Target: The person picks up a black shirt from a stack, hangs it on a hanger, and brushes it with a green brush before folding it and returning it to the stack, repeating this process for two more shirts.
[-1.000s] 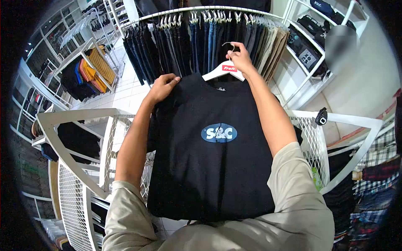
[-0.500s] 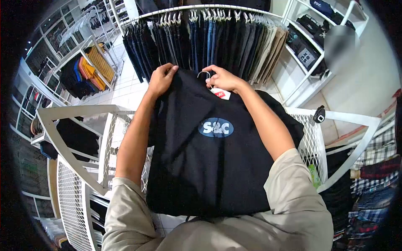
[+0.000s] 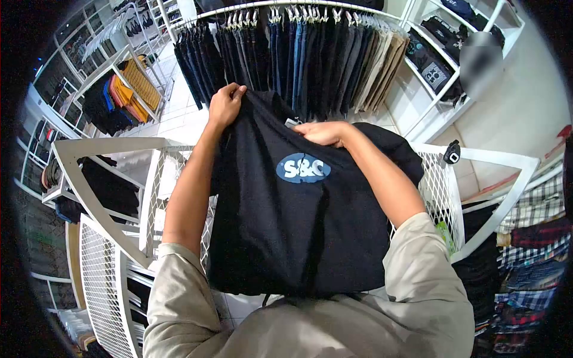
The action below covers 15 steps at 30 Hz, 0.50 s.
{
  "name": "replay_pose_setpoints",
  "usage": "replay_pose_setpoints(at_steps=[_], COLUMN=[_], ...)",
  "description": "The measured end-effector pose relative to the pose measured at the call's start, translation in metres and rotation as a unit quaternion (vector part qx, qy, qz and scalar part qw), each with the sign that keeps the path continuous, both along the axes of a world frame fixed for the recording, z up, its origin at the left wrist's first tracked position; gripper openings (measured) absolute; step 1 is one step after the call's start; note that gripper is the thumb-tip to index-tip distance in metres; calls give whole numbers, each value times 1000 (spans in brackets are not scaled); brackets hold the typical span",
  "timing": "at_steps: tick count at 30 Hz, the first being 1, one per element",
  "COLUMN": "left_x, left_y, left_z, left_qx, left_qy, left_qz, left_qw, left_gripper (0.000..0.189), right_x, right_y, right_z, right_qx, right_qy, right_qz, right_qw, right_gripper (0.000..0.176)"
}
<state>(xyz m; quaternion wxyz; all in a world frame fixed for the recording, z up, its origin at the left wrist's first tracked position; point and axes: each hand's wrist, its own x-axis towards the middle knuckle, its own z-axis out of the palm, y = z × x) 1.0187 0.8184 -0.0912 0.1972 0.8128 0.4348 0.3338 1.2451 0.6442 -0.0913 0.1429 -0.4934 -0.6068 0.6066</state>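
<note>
I hold up a black T-shirt (image 3: 298, 232) with a blue oval "S&C" logo (image 3: 303, 168) in front of me. My left hand (image 3: 225, 104) pinches the shirt's top left shoulder and lifts it. At the collar, my right hand (image 3: 322, 132) has its fingers curled down into the neck opening. It grips a white hanger (image 3: 292, 122), of which only a small bit shows beside the fingers; the rest is hidden inside the shirt. The shirt's right shoulder droops over a white mesh rack (image 3: 440, 191).
A curved rail of hanging trousers (image 3: 298, 53) stands right behind the shirt. White shelves with folded dark clothes (image 3: 439, 65) are at the back right, beside another person. Folded orange and blue clothes (image 3: 125, 95) lie at left, plaid shirts (image 3: 531, 232) at right. A black device (image 3: 452, 154) sits on the rack's rim.
My right hand has brought the hanger down from above the shirt into the collar, so the hanger is almost hidden. My left hand has lifted the shoulder higher.
</note>
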Motion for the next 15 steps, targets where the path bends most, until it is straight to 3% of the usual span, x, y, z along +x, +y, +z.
replay_pose_setpoints(at_steps=[2, 6, 7, 9, 11, 13, 15], left_x=[2, 2, 1, -5, -13, -24, -37], left_y=[-2, -8, -10, -13, -49, -87, -138], left_z=[-2, -6, -6, -8, 6, 18, 28], left_qx=[1, 51, 57, 126, 253, 250, 130], left_qy=[9, 8, 19, 20, 2, 6, -3], left_qz=[4, 26, 40, 48, 39, -4, -96], left_qw=[1000, 998, 997, 991, 967, 968, 987], left_gripper=[39, 37, 35, 28, 24, 25, 28], right_x=[6, -8, -2, 10, 29, 63, 87], right_y=[9, -15, -17, -39, -64, -90, -120], right_z=[-38, 4, 4, 10, 19, 8, -3], right_qx=[37, 30, 150, 312, 336, 376, 299], right_qy=[-49, -157, -161, -125, -168, -304, -441], right_qz=[-20, -25, -47, -177, -302, -352, -374], right_qw=[998, 987, 974, 925, 876, 801, 759], right_gripper=[54, 39, 30, 31, 35, 43, 52])
